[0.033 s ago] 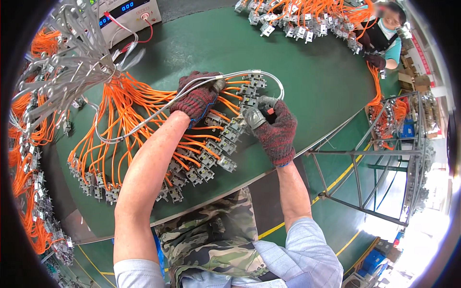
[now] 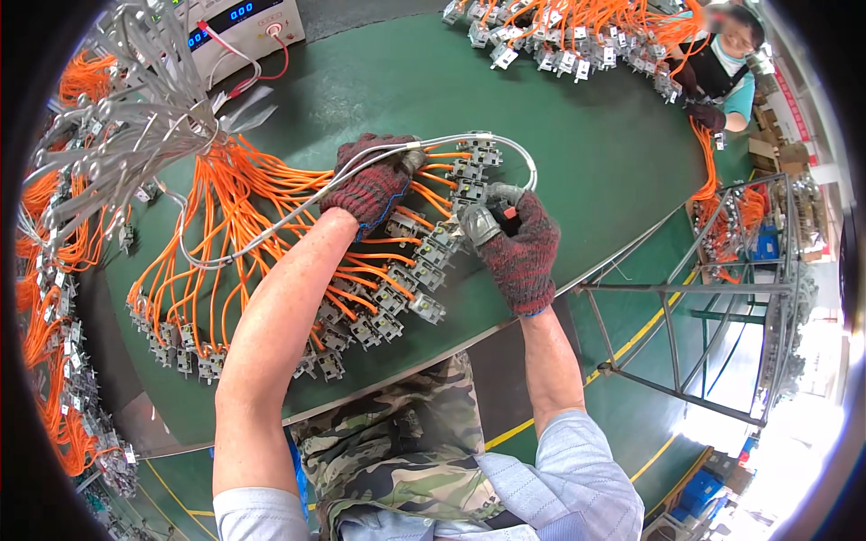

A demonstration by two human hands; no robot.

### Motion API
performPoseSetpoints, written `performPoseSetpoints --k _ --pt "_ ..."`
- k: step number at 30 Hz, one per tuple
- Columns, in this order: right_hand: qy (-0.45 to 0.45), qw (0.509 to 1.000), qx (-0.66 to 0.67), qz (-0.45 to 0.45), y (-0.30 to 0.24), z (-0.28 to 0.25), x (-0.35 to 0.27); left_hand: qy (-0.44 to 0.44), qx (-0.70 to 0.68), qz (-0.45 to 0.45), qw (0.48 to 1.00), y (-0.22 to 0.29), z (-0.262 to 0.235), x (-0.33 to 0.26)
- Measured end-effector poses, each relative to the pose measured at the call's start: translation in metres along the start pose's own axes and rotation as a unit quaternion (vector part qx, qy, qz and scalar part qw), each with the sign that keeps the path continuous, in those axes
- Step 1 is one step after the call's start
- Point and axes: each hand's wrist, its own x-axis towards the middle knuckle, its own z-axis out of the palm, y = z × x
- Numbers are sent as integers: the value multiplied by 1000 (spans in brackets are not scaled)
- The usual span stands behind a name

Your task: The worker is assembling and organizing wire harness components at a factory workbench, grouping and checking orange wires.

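Note:
My left hand (image 2: 374,183), in a dark red and grey knitted glove with grey fingertips, curls over the orange cables (image 2: 262,180). Its fingers are closed, but the glove hides what lies in them. A thin grey cable (image 2: 469,137) runs across the back of this hand and loops round to my right hand (image 2: 516,248). That hand, gloved alike, is pinched on the cable's end, where a small red-orange piece shows between thumb and fingers. Just beside it lies a slanting row of grey metal-and-plastic connectors (image 2: 436,248), each on an orange cable.
A bundle of grey cable ends (image 2: 135,135) rises at the left. Behind it stands a power supply (image 2: 239,36) with red and white leads. More connectors (image 2: 564,54) lie at the table's far edge, near a co-worker (image 2: 717,72). A metal frame rack (image 2: 686,316) stands to the right.

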Motion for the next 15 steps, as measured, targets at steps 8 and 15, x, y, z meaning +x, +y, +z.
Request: performPoseSetpoints --k 8,15 --pt "-91 991 -27 91 -16 -10 19 -6 -5 -19 1000 -2 3 0" --pt "-50 995 89 -1 -9 -3 -5 39 14 4 999 1 5 -3"
